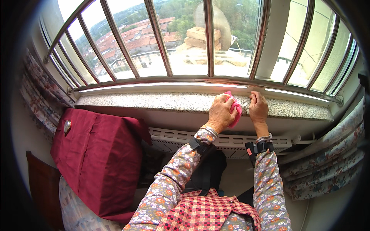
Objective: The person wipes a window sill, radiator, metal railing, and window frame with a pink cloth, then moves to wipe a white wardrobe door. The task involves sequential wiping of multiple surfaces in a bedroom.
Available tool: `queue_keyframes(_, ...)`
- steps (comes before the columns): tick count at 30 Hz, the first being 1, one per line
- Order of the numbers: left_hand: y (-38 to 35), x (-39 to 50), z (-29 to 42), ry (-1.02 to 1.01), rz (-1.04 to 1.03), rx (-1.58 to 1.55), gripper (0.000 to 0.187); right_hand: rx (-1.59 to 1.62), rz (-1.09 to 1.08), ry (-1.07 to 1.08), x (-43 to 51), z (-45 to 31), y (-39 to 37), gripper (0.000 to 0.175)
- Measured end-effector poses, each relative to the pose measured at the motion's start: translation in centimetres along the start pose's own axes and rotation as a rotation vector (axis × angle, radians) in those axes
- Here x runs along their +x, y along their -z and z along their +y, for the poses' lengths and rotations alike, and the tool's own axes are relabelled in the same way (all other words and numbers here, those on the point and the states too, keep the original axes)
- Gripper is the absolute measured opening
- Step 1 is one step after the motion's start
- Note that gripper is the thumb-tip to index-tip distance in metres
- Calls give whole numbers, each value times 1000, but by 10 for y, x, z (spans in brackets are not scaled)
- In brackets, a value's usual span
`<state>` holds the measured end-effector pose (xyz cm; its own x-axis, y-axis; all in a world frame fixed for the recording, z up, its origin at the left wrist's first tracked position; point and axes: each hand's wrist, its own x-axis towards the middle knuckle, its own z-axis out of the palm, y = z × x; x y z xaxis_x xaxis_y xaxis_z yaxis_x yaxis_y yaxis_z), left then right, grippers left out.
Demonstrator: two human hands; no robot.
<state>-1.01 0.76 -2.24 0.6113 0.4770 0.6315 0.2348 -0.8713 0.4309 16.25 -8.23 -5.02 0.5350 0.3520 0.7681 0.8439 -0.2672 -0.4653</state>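
My left hand point(221, 112) grips a bright pink cloth point(238, 114) at the front edge of the speckled stone windowsill point(150, 100). Part of the cloth bulges out past my fingers and hangs over the edge. To its right, my right hand point(258, 106) is at the sill with its fingers curled in, and nothing shows in it. A small, clear, shiny item point(243, 103) lies on the stone between my hands; its kind is unclear.
Metal window bars point(210, 40) curve along the back of the sill. Beneath it sits a white radiator point(173, 135). A dark red cloth cover point(109, 161) with a round metallic object point(67, 126) stands at left. Floral curtains point(326, 164) hang at both sides.
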Motion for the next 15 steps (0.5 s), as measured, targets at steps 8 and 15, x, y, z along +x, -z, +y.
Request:
queue_keyframes(8, 91, -26, -103, 150, 30, 169, 25, -18, -14, -7, -1, 0, 1, 9)
queue_keyframes(15, 196, -54, -246, 423, 230, 499, 23, -21, -16, -9, -3, 6, -2, 9)
